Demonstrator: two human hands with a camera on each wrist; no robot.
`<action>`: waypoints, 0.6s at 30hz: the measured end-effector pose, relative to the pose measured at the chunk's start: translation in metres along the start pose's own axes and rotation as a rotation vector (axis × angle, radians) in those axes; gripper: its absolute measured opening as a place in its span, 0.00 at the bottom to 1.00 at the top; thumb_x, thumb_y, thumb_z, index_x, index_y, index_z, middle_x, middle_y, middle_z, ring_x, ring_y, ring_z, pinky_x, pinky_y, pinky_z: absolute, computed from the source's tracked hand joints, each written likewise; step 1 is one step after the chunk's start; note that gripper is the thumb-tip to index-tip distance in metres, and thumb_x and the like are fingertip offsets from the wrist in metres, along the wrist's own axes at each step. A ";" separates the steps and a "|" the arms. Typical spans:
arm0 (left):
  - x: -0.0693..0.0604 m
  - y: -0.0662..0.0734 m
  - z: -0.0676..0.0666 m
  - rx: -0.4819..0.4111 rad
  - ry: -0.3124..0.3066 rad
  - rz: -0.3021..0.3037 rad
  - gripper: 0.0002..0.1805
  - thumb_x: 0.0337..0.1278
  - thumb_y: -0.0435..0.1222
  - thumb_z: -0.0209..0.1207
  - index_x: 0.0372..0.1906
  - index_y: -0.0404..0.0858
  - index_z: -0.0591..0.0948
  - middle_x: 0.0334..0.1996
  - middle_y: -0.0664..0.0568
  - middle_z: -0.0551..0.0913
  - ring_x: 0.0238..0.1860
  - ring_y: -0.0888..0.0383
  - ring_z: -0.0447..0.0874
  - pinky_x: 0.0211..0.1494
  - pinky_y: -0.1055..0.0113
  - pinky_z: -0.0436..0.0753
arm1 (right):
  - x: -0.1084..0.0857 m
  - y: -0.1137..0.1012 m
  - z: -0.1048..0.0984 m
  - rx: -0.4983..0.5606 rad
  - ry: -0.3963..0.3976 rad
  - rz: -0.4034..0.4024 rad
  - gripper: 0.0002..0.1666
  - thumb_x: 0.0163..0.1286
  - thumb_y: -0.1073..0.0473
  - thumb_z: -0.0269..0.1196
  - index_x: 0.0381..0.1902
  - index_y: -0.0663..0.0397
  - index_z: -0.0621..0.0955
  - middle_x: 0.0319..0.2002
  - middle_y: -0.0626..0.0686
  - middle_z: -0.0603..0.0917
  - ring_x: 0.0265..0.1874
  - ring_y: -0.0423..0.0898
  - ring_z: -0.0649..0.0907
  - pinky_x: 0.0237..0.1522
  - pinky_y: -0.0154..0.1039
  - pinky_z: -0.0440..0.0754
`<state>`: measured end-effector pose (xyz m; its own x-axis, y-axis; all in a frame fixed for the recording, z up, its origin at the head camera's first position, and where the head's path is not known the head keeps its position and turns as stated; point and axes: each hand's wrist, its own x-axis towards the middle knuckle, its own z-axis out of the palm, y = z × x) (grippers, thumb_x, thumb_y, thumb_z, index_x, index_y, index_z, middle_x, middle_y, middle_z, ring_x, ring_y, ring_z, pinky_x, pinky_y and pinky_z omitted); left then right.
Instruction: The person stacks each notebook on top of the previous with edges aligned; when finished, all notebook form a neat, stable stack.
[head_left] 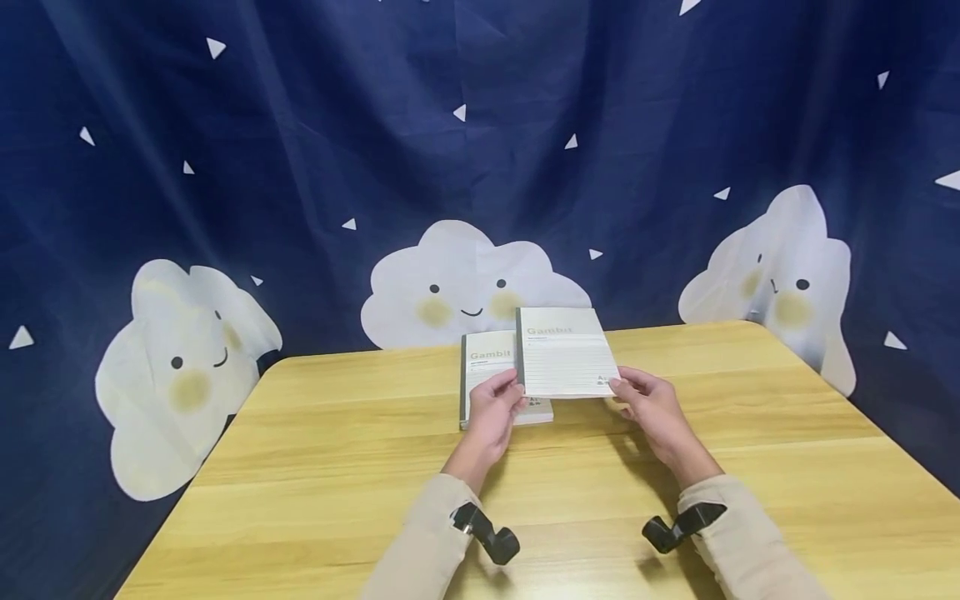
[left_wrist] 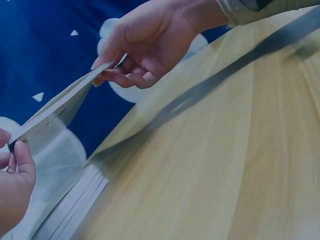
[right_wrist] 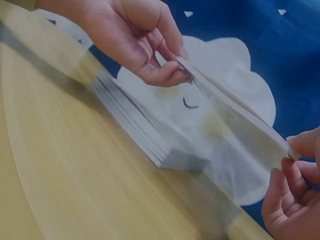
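A thin notebook (head_left: 566,354) with a pale cover, dark spine and the word "Gambit" is held up off the table by both hands. My left hand (head_left: 495,410) pinches its near left corner by the spine, thumb on top. At the near right corner, my right hand (head_left: 657,412) pinches it between thumb and fingers. Below and to the left lies a stack of similar notebooks (head_left: 487,367), partly covered by the raised one. In the right wrist view the stack (right_wrist: 130,120) shows several layered edges, apart from the lifted notebook (right_wrist: 240,112).
The wooden table (head_left: 337,483) has rounded far corners. A dark blue curtain (head_left: 322,108) with clouds and white triangles hangs behind its far edge. Black camera mounts (head_left: 487,533) sit on both beige sleeves.
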<state>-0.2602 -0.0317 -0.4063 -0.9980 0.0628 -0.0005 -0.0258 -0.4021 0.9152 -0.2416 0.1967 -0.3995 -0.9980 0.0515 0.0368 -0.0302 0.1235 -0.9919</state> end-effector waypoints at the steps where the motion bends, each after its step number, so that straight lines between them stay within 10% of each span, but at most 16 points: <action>1: 0.000 0.002 -0.003 0.005 0.007 0.003 0.23 0.56 0.20 0.51 0.59 0.21 0.67 0.38 0.48 0.69 0.35 0.62 0.71 0.40 0.77 0.79 | 0.000 -0.001 0.003 0.001 0.000 -0.005 0.30 0.70 0.57 0.56 0.64 0.70 0.66 0.38 0.42 0.77 0.37 0.37 0.77 0.38 0.34 0.79; 18: -0.015 0.015 -0.069 0.101 0.086 0.014 0.24 0.60 0.22 0.50 0.62 0.23 0.67 0.41 0.49 0.70 0.33 0.64 0.69 0.33 0.78 0.74 | 0.008 0.001 0.071 -0.027 -0.023 -0.039 0.24 0.67 0.60 0.59 0.59 0.65 0.74 0.37 0.53 0.76 0.35 0.41 0.74 0.35 0.36 0.79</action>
<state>-0.2494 -0.1018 -0.4208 -0.9996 -0.0228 -0.0182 -0.0103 -0.3077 0.9514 -0.2540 0.1271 -0.4093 -0.9971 0.0233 0.0726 -0.0683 0.1516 -0.9861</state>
